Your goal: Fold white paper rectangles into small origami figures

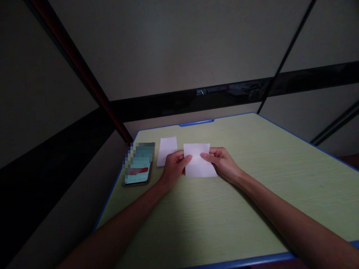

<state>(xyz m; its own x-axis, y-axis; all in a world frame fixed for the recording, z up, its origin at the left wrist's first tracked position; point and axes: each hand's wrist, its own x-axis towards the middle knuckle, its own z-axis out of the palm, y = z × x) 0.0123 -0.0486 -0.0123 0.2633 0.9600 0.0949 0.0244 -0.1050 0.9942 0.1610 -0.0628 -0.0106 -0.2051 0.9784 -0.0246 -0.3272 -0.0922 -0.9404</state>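
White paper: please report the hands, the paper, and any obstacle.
Left hand, right hand gripping opposite sides. White paper held between them. Paper stack, phone to its left, not covering it.

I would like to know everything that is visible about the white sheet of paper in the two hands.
The white sheet of paper looks thin and plain, with no writing discernible. A faint line, perhaps a crease, crosses it below the middle; its lower right corner flares outward. The left hand pinches its left side and the right hand its right, thumbs on the visible face. It is right of the white paper stack; whether it touches the table is unclear.
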